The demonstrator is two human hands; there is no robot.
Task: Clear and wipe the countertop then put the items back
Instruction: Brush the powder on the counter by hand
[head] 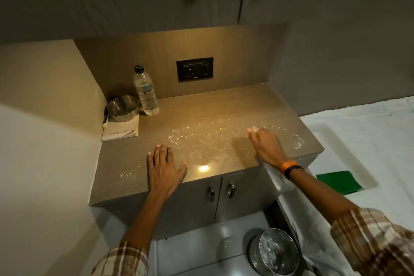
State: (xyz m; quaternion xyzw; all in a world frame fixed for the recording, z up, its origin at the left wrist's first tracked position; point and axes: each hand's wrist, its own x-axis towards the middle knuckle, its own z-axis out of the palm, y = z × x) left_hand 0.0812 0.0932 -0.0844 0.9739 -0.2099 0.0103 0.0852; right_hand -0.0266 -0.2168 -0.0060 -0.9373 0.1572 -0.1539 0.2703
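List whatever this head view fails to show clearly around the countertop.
1. The cloth: head view, mostly hidden under the right hand; only a tip shows.
2. The dark slim item beside the steel bowl: head view, too small, partly behind the bowl and notepad.
3. Contents of the bin: head view, blurred and dim.
4. The green object at right: head view, too indistinct to identify.

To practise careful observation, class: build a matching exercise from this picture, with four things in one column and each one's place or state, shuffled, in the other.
1 water bottle
2 metal bowl
3 left hand
4 metal bin

A on the floor
B flat on the countertop
C upright, black cap
D on the notepad

Pairs: 1-C, 2-D, 3-B, 4-A
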